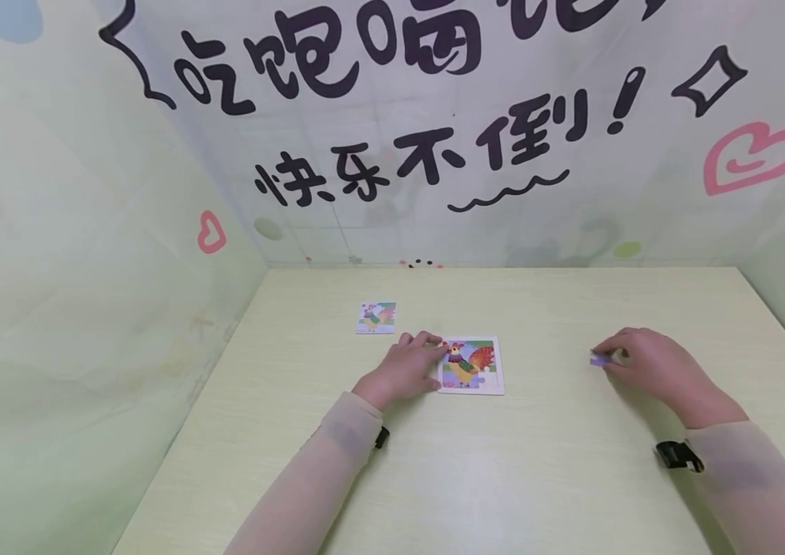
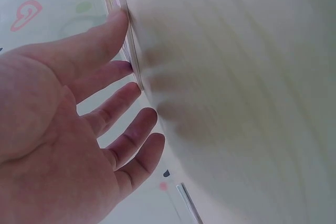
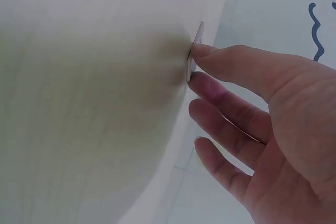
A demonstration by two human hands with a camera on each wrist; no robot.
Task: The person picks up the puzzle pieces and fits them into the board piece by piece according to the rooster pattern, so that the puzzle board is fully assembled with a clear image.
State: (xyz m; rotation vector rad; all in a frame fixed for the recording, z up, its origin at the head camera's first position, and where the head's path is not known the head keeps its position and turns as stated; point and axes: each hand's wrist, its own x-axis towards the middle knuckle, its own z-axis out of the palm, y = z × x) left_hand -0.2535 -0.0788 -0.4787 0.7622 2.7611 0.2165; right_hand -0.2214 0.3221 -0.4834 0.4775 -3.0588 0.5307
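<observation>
A jigsaw puzzle of a colourful rooster lies on the table in a white-rimmed tray. Pale bare tray shows at its lower right corner. My left hand rests at the tray's left side, thumb by the near corner and index finger by the far one; in the left wrist view the other fingers are spread and hold nothing. Further right, my right hand pinches a small purple puzzle piece between thumb and index finger. In the right wrist view this piece shows edge-on, close over the tabletop.
A small square card with a paler rooster picture lies beyond my left hand. The pale wooden table ends at a printed cloth backdrop, with cloth walls on both sides. Each wrist wears a black strap.
</observation>
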